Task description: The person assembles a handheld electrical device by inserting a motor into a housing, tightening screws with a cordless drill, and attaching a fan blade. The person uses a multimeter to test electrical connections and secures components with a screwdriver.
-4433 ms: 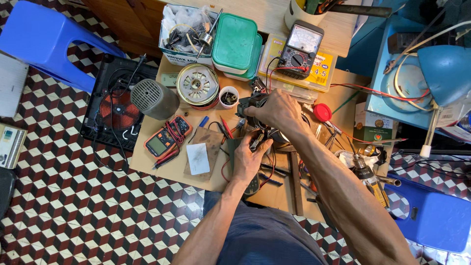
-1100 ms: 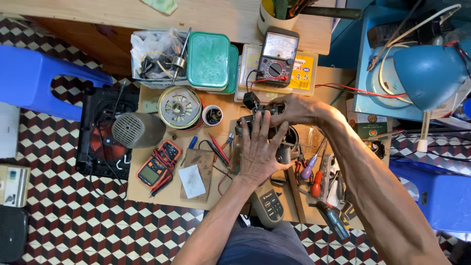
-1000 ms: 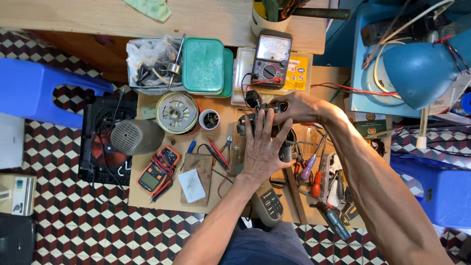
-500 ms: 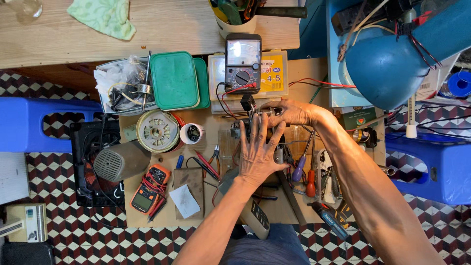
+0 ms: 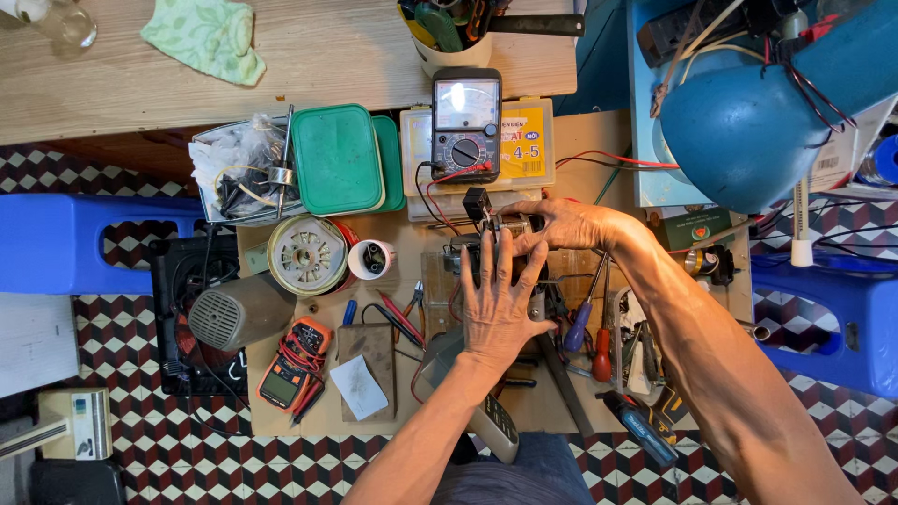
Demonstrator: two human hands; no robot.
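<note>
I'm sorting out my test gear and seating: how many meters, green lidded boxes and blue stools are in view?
Meters: 2 (black analogue meter, orange digital meter)
Green lidded boxes: 2 (front one, one behind)
Blue stools: 2 (left, right)
Total: 6

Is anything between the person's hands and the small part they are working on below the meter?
Nothing visible. The left hand lies flat over the small metal part, and the right hand grips it from the side. The black meter sits just behind, its red and black leads trailing toward the work.

Screwdrivers [image 5: 589,327] crowd the right; bare board [image 5: 426,257] lies open left.
</note>
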